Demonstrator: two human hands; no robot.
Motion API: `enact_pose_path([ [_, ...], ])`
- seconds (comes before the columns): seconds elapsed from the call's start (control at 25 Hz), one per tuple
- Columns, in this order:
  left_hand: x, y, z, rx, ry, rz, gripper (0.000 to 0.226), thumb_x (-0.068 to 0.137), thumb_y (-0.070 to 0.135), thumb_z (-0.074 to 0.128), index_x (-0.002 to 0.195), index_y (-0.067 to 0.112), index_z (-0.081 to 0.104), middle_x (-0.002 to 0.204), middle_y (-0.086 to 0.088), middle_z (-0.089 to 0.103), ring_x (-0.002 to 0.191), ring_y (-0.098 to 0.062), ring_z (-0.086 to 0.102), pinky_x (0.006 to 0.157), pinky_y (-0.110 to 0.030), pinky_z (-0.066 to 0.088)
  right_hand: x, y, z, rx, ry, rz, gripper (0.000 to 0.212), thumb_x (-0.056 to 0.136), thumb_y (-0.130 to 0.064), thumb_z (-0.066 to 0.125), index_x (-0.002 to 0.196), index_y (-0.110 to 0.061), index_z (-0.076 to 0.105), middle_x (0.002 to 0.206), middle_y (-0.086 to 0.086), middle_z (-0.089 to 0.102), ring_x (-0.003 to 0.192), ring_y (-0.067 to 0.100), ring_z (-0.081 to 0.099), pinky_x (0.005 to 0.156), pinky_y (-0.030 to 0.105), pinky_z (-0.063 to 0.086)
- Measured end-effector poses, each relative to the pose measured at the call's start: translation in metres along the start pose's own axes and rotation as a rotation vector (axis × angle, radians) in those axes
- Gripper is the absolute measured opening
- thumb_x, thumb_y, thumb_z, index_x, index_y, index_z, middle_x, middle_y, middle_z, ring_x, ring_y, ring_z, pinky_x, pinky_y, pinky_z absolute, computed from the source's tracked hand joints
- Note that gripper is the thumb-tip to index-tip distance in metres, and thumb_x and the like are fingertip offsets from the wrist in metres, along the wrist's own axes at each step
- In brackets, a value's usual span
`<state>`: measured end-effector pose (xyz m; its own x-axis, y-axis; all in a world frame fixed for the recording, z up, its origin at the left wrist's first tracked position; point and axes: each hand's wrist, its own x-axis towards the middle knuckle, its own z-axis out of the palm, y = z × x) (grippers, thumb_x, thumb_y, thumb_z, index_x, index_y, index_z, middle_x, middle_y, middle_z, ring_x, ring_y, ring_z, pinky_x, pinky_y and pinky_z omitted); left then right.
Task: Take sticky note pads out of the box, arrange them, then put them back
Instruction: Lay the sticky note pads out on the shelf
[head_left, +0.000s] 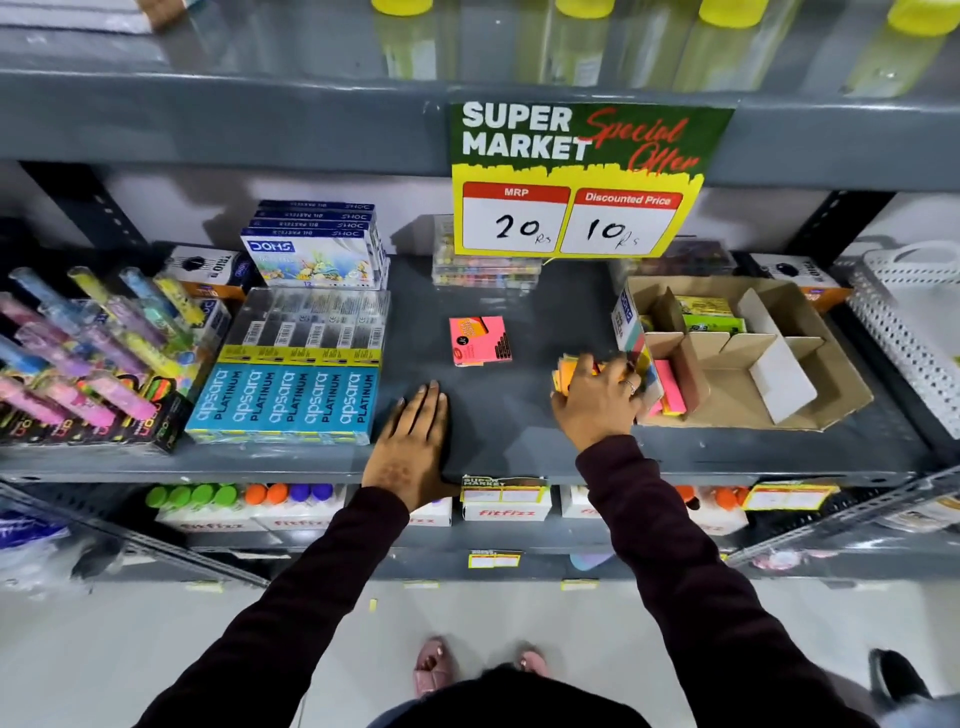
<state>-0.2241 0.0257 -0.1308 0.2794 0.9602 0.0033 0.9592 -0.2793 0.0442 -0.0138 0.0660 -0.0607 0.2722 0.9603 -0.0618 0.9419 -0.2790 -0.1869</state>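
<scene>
A pink sticky note pad (480, 340) lies alone in the middle of the grey shelf (519, 441). To its right stands an open cardboard box (810, 395) with dividers; pink pads (670, 387) sit in its front left slot and green and yellow pads (709, 314) at its back. My right hand (597, 397) is closed over a stack of orange and yellow pads (563, 371) just left of the box. Flat on the shelf near its front edge rests my left hand (415, 441), fingers together, holding nothing.
Blue Apsara pencil boxes (291, 400) and Doms pastel boxes (317, 249) stand at the left, colourful tubes (83, 353) further left. A white perforated basket (904, 322) is at the right. A price sign (576, 182) hangs from the shelf above.
</scene>
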Motion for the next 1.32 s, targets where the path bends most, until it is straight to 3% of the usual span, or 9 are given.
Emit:
enact_pose_path([
  [0.24, -0.001, 0.0, -0.001, -0.025, 0.017, 0.009, 0.119, 0.052, 0.054, 0.079, 0.141, -0.001, 0.022, 0.151, -0.022, 0.026, 0.138, -0.036, 0.027, 0.115, -0.052, 0.022, 0.033, -0.021, -0.009, 0.072, 0.132, -0.138, 0.064, 0.087, -0.039, 0.059, 0.141, -0.012, 0.038, 0.147, 0.027, 0.029, 0.129, 0.047, 0.036, 0.1, 0.051, 0.041],
  [0.6, 0.0, -0.003, 0.003, -0.013, 0.003, -0.014, 0.118, 0.056, 0.063, 0.068, 0.143, 0.003, 0.017, 0.154, -0.018, 0.021, 0.141, -0.033, 0.021, 0.116, -0.049, 0.013, 0.097, -0.037, 0.01, 0.003, -0.17, -0.159, 0.061, 0.093, -0.041, 0.054, 0.144, -0.012, 0.036, 0.151, 0.022, 0.028, 0.141, 0.042, 0.024, 0.114, 0.051, 0.028],
  [0.72, 0.001, -0.004, 0.003, -0.028, -0.002, 0.002, 0.118, 0.054, 0.058, 0.072, 0.143, 0.001, 0.019, 0.152, -0.02, 0.024, 0.14, -0.034, 0.025, 0.115, -0.05, 0.018, 0.087, -0.029, -0.006, 0.029, -0.118, -0.146, 0.056, 0.096, -0.038, 0.048, 0.144, -0.012, 0.037, 0.151, 0.022, 0.029, 0.139, 0.044, 0.027, 0.116, 0.051, 0.024],
  [0.88, 0.001, -0.001, 0.003, -0.001, 0.006, -0.006, 0.121, 0.052, 0.058, 0.077, 0.142, 0.0, 0.02, 0.152, -0.02, 0.025, 0.139, -0.035, 0.027, 0.115, -0.052, 0.023, 0.038, 0.001, -0.015, 0.06, -0.015, -0.047, 0.059, 0.092, -0.038, 0.055, 0.138, -0.005, 0.038, 0.145, 0.027, 0.033, 0.134, 0.048, 0.032, 0.108, 0.054, 0.036],
  [1.04, 0.001, -0.002, 0.003, 0.056, -0.011, 0.008, 0.119, 0.06, 0.063, 0.07, 0.144, 0.002, 0.01, 0.155, -0.019, 0.015, 0.142, -0.032, 0.017, 0.117, -0.048, 0.016, 0.006, 0.008, -0.007, 0.045, -0.044, 0.019, 0.065, 0.086, -0.045, 0.06, 0.135, -0.006, 0.041, 0.145, 0.024, 0.033, 0.133, 0.046, 0.033, 0.106, 0.05, 0.037],
  [1.32, 0.001, -0.01, 0.0, 0.002, -0.05, 0.046, 0.12, 0.066, 0.059, 0.069, 0.144, 0.003, -0.003, 0.157, -0.015, -0.003, 0.145, -0.027, -0.001, 0.119, -0.038, 0.0, 0.01, -0.001, -0.003, 0.07, 0.071, -0.067, 0.087, 0.071, -0.053, 0.071, 0.136, -0.004, 0.041, 0.136, 0.025, 0.042, 0.124, 0.043, 0.043, 0.103, 0.046, 0.038],
])
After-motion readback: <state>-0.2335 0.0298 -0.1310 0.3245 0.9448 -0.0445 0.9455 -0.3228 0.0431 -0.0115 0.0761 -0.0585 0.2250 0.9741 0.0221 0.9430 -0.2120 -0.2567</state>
